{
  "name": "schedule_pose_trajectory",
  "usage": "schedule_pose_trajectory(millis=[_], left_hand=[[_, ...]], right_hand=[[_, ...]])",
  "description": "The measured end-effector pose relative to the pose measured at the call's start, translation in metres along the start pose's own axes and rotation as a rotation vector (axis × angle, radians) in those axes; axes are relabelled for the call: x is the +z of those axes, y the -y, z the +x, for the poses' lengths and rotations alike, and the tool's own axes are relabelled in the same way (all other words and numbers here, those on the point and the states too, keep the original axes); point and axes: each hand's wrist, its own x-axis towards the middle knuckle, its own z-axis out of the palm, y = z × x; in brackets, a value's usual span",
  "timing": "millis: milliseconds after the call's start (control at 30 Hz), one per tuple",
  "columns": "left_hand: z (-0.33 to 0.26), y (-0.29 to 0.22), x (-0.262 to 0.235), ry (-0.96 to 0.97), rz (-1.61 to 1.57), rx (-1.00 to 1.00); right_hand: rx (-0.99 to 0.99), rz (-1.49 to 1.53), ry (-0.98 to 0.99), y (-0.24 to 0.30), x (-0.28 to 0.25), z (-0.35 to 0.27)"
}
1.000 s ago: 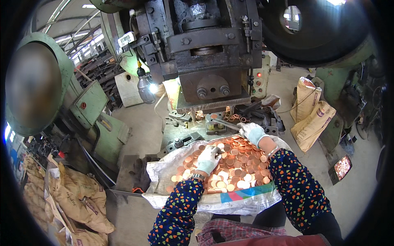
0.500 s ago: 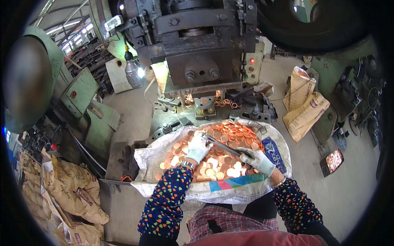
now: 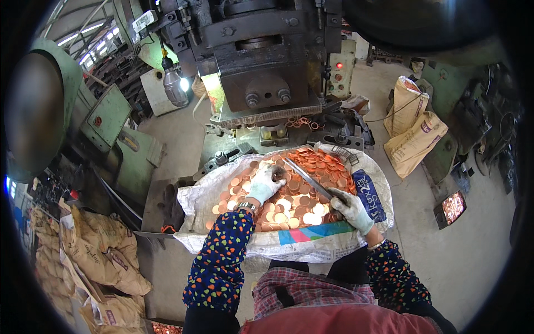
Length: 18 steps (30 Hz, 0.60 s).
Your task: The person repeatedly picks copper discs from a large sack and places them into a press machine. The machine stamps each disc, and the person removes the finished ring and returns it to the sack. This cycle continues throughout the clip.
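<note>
A white sack (image 3: 192, 236), spread like a tray, holds a heap of round copper discs (image 3: 300, 201) in front of me. My right hand (image 3: 352, 211), in a white glove with dark-stained fingers, is closed around the near end of long metal tweezers (image 3: 307, 177). Their tips reach forward and left over the heap. My left hand (image 3: 266, 183), also gloved, rests over the left part of the discs with its fingers curled in. Whatever is under those fingers is hidden. The two hands are apart.
Beyond the sack stands a dark press (image 3: 264, 92), its ram above a small die block (image 3: 273, 134). Copper rings (image 3: 300, 122) lie behind the die. A lit bulb (image 3: 177, 89) hangs at the left. Paper sacks (image 3: 414, 146) stand right; more sacks (image 3: 111, 250) lie left.
My left hand has drawn away from the tweezers' tips and its fingers have curled. The tweezers now point more steeply forward. The whole view has shifted slightly.
</note>
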Motion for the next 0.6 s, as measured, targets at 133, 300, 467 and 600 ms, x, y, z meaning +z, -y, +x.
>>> schedule_pose_trajectory(millis=[133,300,467,600], left_hand=[[0.002,0.0,-0.001,0.077,-0.181,-0.083],[0.002,0.003,0.003,-0.081,-0.15,0.015],[0.002,0.004,-0.011,-0.275,-0.237,0.196],[0.004,-0.003,-0.038,-0.38,0.108,0.198]], right_hand=[[-0.043,0.006,-0.009,0.001,0.002,0.003],[0.202,0.246,0.111,0.015,-0.009,0.004],[0.049,-0.127,0.109,0.029,-0.037,0.035],[-0.231,-0.579,0.083,0.037,-0.068,0.083]])
